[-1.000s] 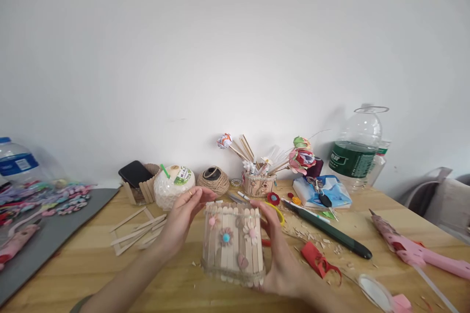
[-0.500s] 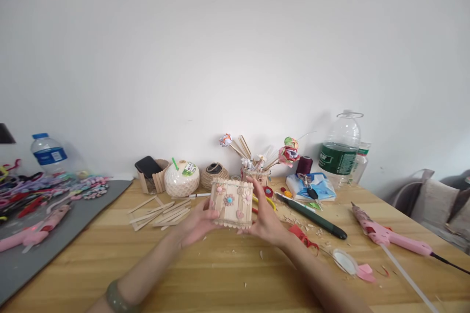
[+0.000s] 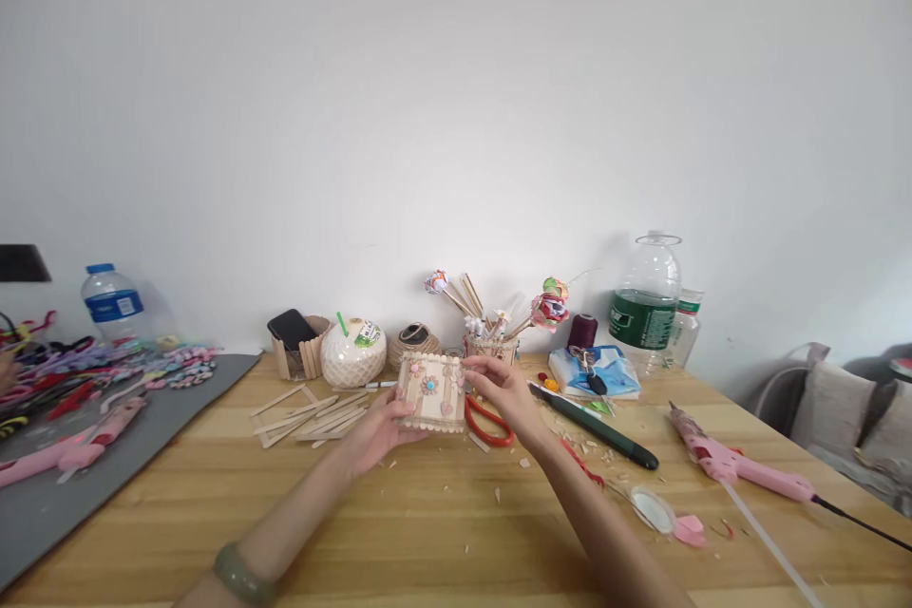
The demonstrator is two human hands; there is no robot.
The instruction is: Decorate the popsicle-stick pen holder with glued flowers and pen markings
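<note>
A craft-stick box (image 3: 430,408), with small pink and blue flowers on its pale front and twine along its edges, is held above the table, slightly tilted. My left hand (image 3: 381,432) grips its lower left side, thumb in front and fingers underneath. At the upper right edge, my right hand (image 3: 504,391) has its fingertips against the box; its thumb is partly hidden. Red-handled scissors (image 3: 507,438) lie just behind and right of the box, partly covered by it. Loose craft sticks (image 3: 334,420) are spread left of my left hand.
Along the wall stand a stick holder with a phone (image 3: 291,329), a coconut (image 3: 352,356), a twine ball (image 3: 413,342), paper flowers (image 3: 549,306) and a cut bottle (image 3: 645,318). A green pen-like tool (image 3: 605,432) and pink glue gun (image 3: 748,470) lie right. Another glue gun (image 3: 78,451) lies left.
The box has shifted slightly left and down in my left hand. My right hand has gone from wrapping its right side to fingertips at the upper edge, uncovering the red scissor handles.
</note>
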